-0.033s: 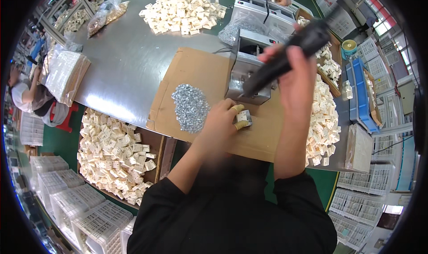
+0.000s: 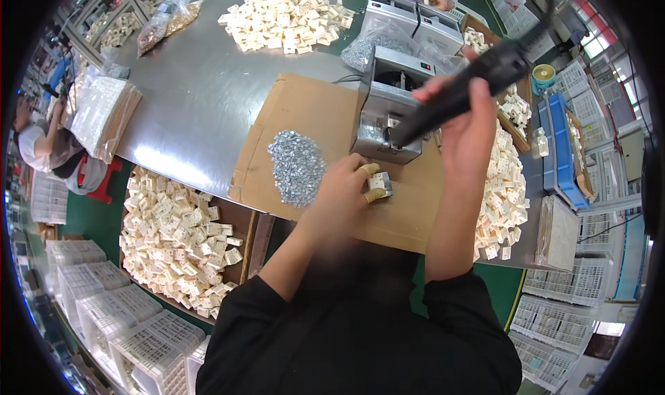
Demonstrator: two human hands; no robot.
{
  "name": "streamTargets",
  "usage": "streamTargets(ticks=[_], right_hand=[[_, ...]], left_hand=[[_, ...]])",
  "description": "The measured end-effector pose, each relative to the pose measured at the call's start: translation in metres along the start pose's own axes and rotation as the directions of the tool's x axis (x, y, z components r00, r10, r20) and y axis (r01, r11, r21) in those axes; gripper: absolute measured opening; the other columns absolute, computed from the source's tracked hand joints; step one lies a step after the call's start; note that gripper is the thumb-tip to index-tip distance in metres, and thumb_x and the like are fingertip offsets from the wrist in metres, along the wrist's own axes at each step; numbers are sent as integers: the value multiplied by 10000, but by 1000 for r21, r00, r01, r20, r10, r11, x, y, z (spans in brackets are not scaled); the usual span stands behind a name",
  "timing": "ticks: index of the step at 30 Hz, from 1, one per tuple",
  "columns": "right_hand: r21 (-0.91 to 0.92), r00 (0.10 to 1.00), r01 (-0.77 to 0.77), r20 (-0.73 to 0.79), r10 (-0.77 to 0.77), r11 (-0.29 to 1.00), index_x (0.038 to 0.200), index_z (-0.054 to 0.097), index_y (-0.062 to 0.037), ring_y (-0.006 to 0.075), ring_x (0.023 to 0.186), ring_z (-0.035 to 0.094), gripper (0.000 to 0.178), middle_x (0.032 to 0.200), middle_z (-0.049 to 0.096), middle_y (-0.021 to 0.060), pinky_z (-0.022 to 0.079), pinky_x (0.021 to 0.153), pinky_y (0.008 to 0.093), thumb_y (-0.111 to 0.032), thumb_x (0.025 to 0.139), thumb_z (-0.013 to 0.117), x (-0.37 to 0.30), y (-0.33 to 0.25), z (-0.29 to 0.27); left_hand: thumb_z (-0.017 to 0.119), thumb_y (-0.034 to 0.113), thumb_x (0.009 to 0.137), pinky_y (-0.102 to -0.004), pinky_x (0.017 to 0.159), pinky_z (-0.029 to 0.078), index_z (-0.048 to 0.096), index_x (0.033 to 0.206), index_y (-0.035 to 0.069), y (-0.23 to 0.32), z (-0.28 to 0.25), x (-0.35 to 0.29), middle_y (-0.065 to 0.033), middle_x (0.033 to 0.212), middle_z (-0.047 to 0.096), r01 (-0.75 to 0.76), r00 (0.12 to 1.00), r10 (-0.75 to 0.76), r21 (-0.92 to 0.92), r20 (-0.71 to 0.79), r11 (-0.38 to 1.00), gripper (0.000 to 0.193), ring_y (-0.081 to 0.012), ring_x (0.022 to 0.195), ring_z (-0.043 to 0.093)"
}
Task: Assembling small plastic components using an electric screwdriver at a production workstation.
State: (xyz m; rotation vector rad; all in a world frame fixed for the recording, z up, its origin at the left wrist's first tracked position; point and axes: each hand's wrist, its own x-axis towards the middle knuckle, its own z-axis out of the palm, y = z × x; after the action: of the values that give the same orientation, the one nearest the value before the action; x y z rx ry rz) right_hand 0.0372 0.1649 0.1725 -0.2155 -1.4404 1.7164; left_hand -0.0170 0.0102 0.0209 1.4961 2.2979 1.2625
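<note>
A black electric screwdriver slants across the front of a small metal screw feeder, its lower tip at the feeder's front face. My right hand grips it, with the thumb on one side and fingers on the other. On the cardboard, my left hand, with yellowish covers on two fingertips, pinches a small white plastic block that has a shiny metal piece at its side. Left of that hand lies a heap of small silvery metal pieces.
Under the work lies a cardboard sheet on a steel table. White blocks are heaped at the back, on the right and in a box at lower left. Another feeder and a person's hand are beyond.
The screwdriver and my right hand have shifted slightly to the right, the tip moving along the feeder's front. My left hand stays in place with the white block.
</note>
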Motion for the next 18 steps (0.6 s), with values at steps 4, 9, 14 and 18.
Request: streamTargets(ticks=[4,9,14,18], right_hand=[[-4,987,146,67,-146,989,1389,350,-60,184,570,549,800,678,542,69,502,594,359,-684,904,476,1,35,-30],[83,970,239,-58,-235,967,1370,339,-110,172,515,511,946,634,500,57,475,538,339,-844,785,453,6,59,-29],[49,976,216,-49,-213,975,1375,321,-115,175,522,518,954,642,506,65,479,539,332,-845,777,464,5,67,-35],[21,980,194,-46,-193,981,1347,330,-108,182,522,519,944,647,509,69,481,539,332,-843,773,475,4,70,-36]], left_hand=[[825,278,705,-432,829,514,702,1080,83,-5,-6,3,-117,1009,634,-82,997,82,-51,3,995,441,-330,959,620],[831,283,692,-429,811,521,706,1058,77,-4,-4,6,-115,989,639,-88,996,87,-37,-16,995,438,-331,936,628],[827,288,702,-419,780,531,721,1014,73,-9,3,5,-111,974,644,-87,996,86,18,31,996,393,-322,906,640],[827,293,706,-419,769,534,722,1021,78,-7,3,6,-108,959,640,-63,997,62,25,41,998,396,-321,884,644]])
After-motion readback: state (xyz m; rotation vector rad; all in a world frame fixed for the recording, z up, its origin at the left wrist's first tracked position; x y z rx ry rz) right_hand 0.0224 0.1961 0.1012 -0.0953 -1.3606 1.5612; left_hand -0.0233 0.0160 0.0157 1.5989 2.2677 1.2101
